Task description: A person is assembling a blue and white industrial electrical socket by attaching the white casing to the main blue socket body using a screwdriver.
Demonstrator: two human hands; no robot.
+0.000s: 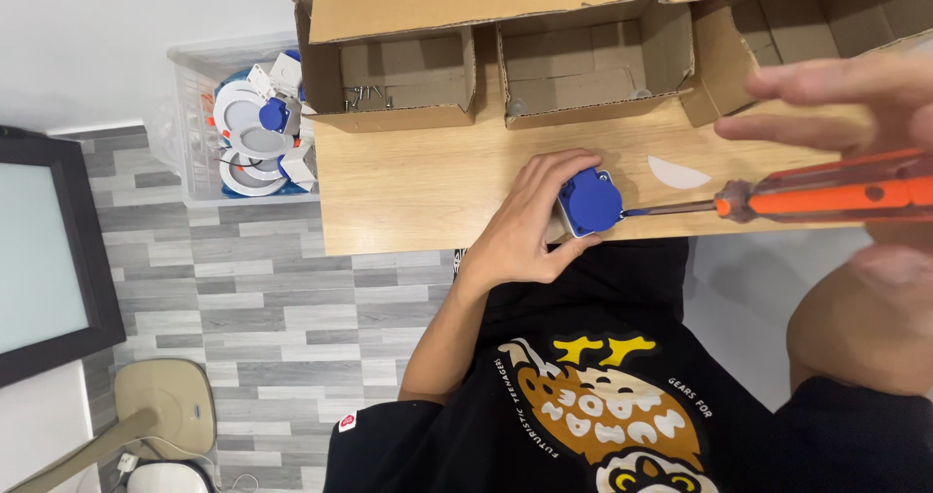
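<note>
Left hand is pinning the blue box at the table's near edge while right hand is gripping the screwdriver, so I'd be keeping the tip square.

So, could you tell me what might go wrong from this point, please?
1. The screwdriver tip meets the small blue part right beside the left hand; a slip could jab its fingers.
2. The part sits at the table edge, so a hard push might send it off onto the floor.
3. The right hand looks open around the handle, so the grip may be loose, though blur makes this hard to judge.
</note>
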